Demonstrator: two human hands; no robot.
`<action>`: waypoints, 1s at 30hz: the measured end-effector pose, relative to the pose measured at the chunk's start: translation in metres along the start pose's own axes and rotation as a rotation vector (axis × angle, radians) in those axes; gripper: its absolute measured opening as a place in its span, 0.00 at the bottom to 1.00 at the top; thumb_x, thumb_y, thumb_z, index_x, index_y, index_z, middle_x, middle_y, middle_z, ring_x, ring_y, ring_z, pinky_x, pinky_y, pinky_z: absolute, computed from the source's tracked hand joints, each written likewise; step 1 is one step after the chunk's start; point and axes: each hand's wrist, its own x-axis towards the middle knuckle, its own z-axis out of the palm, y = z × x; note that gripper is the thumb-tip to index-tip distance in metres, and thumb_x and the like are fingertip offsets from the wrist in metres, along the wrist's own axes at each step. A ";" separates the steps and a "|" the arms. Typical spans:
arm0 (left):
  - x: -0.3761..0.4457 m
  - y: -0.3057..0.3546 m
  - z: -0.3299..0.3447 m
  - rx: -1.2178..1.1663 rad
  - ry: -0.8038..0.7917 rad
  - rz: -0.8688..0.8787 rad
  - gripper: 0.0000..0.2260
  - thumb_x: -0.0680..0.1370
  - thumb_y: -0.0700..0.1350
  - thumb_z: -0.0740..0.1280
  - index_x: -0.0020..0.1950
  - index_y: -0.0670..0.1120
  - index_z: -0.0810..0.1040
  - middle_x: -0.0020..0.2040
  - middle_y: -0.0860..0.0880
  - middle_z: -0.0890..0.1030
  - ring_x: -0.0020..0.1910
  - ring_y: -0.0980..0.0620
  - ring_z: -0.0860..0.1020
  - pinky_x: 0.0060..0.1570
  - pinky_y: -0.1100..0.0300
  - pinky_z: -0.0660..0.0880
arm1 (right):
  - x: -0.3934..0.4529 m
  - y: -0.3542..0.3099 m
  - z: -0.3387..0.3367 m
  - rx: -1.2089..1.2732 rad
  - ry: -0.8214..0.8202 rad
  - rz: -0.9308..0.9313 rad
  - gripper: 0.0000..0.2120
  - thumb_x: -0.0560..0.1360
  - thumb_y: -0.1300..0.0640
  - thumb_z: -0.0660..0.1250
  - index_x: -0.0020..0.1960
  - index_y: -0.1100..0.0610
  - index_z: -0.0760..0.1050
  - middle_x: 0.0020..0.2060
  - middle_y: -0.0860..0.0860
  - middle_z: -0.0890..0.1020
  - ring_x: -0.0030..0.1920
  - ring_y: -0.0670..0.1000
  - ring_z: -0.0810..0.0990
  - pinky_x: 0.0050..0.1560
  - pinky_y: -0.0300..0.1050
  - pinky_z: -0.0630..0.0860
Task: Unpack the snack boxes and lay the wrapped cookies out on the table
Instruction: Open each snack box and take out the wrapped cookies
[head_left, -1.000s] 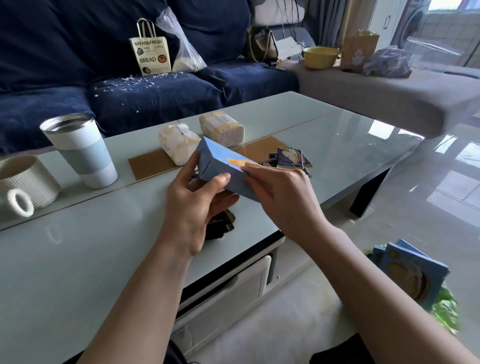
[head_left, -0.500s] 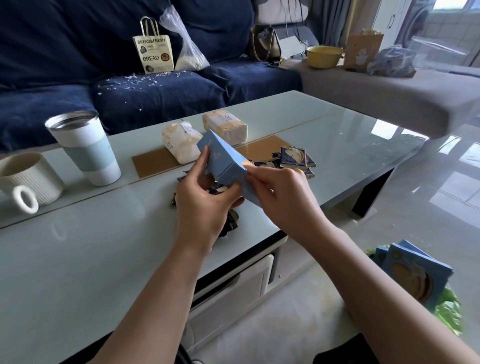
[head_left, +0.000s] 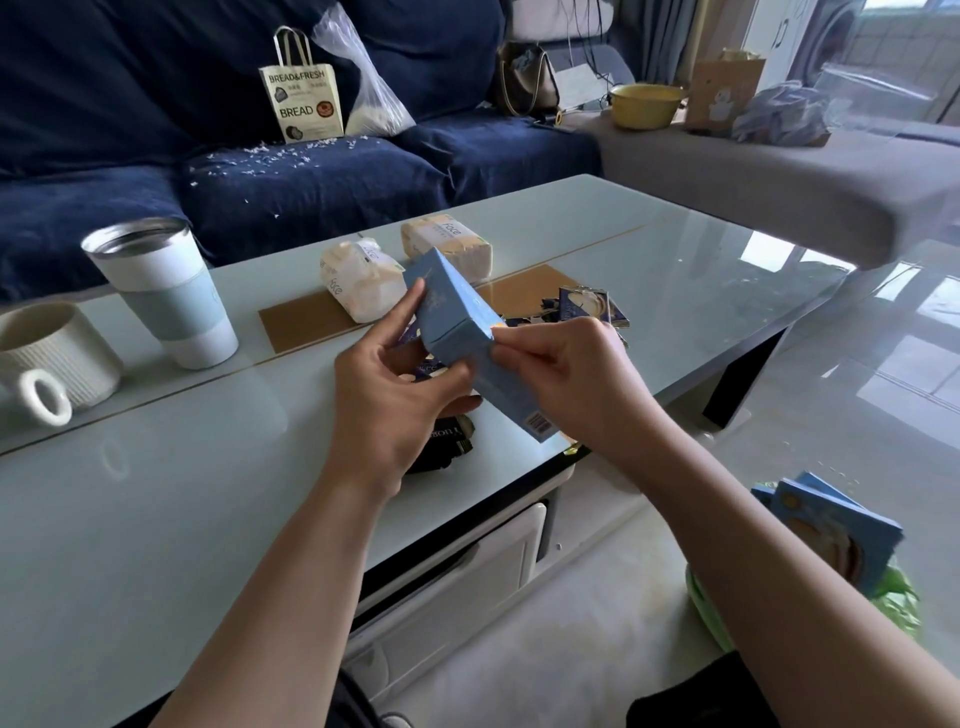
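Above the near edge of the tabletop (head_left: 156, 519), a light blue snack box (head_left: 462, 338) is held tilted in the air, its barcoded end pointing down toward the person and its far end raised toward the sofa. It is steadied by the left hand (head_left: 395, 400), whose thumb and fingers are curled round its left side, while the right hand (head_left: 576, 379) pinches the box at the upper edge of its near end panel, where a flap is judged to sit; the tilt seems chosen to turn that end toward the working fingers. Whether the flap has already been lifted cannot be told. Directly beneath the box, wrapped cookies (head_left: 587, 306) in dark blue packets are spread on the glass near the middle of the tabletop, partly hidden by the hands, so part of the unpacking is judged done. A dark wrapper (head_left: 447, 441) lies just under the left hand near the front edge. Two pale tissue packs (head_left: 363, 286) rest behind the box on a brown strip toward the far edge. A white and pale blue tumbler (head_left: 161, 291) and a ribbed cream mug (head_left: 52, 353) stand toward the left edge. On the floor to the right, well apart from the table, more blue snack boxes (head_left: 831, 530) are stacked over something green, presumably set aside or waiting.
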 end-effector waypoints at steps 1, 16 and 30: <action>0.001 0.000 0.000 -0.017 0.018 -0.003 0.34 0.71 0.27 0.72 0.73 0.50 0.71 0.54 0.41 0.84 0.49 0.42 0.84 0.40 0.53 0.83 | 0.000 -0.001 0.000 0.021 0.008 0.002 0.08 0.75 0.56 0.71 0.53 0.50 0.84 0.49 0.44 0.85 0.51 0.45 0.82 0.55 0.43 0.76; 0.003 -0.006 0.007 -0.046 0.093 0.071 0.38 0.69 0.31 0.76 0.75 0.50 0.68 0.59 0.44 0.81 0.49 0.50 0.84 0.41 0.56 0.82 | -0.008 -0.001 0.010 -0.278 0.132 -0.324 0.12 0.75 0.58 0.64 0.55 0.55 0.82 0.44 0.53 0.86 0.37 0.61 0.83 0.32 0.51 0.79; 0.001 -0.010 0.011 0.008 0.151 0.165 0.34 0.71 0.27 0.71 0.74 0.47 0.67 0.50 0.52 0.81 0.43 0.56 0.83 0.38 0.62 0.80 | -0.011 -0.006 0.018 -0.168 0.155 -0.235 0.11 0.76 0.60 0.63 0.54 0.58 0.82 0.31 0.55 0.78 0.29 0.54 0.66 0.30 0.47 0.75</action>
